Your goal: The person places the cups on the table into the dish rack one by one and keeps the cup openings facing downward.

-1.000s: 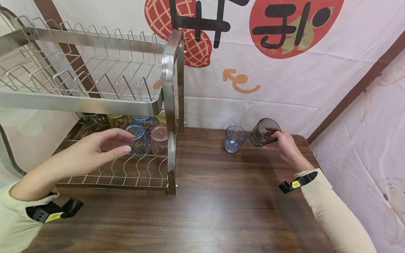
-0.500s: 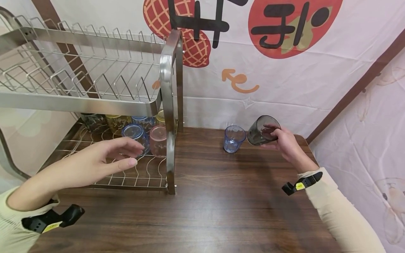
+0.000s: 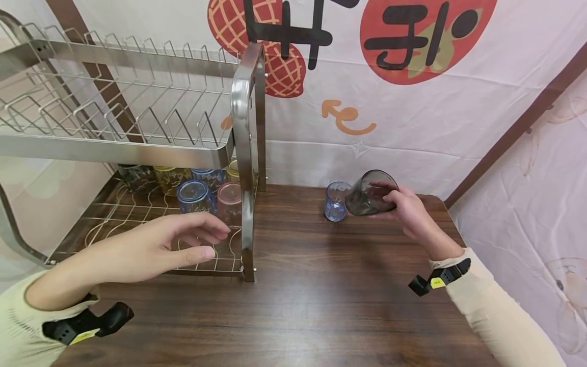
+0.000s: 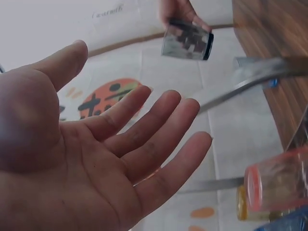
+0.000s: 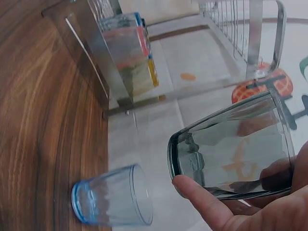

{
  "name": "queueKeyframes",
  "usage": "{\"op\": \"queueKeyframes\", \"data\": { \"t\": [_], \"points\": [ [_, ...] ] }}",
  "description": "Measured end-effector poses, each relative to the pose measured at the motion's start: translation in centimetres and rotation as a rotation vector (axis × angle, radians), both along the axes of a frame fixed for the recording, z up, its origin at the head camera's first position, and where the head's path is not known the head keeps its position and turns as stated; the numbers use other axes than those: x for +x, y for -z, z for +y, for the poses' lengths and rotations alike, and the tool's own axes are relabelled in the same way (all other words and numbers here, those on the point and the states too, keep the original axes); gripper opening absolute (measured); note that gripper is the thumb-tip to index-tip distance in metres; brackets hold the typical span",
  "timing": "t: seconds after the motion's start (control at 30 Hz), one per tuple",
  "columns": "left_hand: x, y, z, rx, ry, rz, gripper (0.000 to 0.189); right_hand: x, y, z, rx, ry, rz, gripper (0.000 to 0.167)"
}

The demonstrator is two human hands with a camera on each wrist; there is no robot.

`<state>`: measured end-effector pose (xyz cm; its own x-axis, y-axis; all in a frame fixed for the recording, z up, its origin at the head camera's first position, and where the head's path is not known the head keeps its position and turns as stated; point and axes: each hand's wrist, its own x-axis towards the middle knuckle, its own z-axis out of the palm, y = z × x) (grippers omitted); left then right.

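Observation:
My right hand point(image 3: 408, 206) grips a smoky grey glass point(image 3: 370, 193), tilted and held above the table. Just left of it a blue glass point(image 3: 336, 203) stands upright on the wood, partly overlapped by the grey one in the head view. In the right wrist view, the grey glass point(image 5: 226, 149) has fingers around its side and near its base. My left hand point(image 3: 160, 247), fingers loosely bent and holding nothing, hovers before the rack's lower tier. Behind it are an upturned blue glass point(image 3: 193, 196) and an upturned pink glass point(image 3: 230, 201).
A two-tier metal dish rack point(image 3: 243, 204) stands on the left of the wooden table point(image 3: 293, 300). Its lower tier also bears a yellow glass point(image 3: 170, 178) and a dark glass point(image 3: 137, 177) at the back. A printed cloth point(image 3: 403, 127) hangs behind the table.
My left hand has moved right and toward me, away from the glasses on the rack. My right hand has shifted the grey glass slightly left, toward the blue glass.

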<state>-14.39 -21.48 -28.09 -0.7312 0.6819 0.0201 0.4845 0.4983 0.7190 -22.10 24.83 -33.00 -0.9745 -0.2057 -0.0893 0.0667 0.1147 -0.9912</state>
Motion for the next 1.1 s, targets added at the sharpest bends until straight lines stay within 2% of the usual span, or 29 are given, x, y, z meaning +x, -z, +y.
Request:
{"op": "queueKeyframes", "data": {
  "t": [0.17,0.37,0.5,0.67,0.83,0.97,1.1],
  "points": [
    [0.1,-0.1,1.1,0.045,0.061,-0.114,0.03,0.8,-0.4,-0.7,0.006,-0.017,0.01,0.051],
    [0.1,0.7,3.0,0.118,0.143,-0.204,0.033,1.5,-0.8,-1.6,0.092,-0.037,0.044,0.048],
    [0.2,1.4,4.3,0.118,0.168,-0.277,0.033,1.9,-0.9,-2.2,0.105,-0.057,0.05,0.051],
    [0.1,2.0,5.5,0.135,0.174,-0.333,0.035,2.5,-1.0,-2.9,0.068,-0.071,0.051,0.051],
    [-0.1,2.6,6.5,0.18,0.171,-0.361,0.036,3.0,-0.8,-3.9,0.049,-0.101,0.094,0.053],
    [-0.2,2.9,7.2,0.196,0.148,-0.383,0.039,3.3,-0.7,-4.6,0.011,-0.111,0.121,0.053],
    [-0.2,3.4,8.1,0.238,0.118,-0.436,0.042,3.8,-0.6,-5.2,-0.014,-0.131,0.144,0.053]
  ]
}}
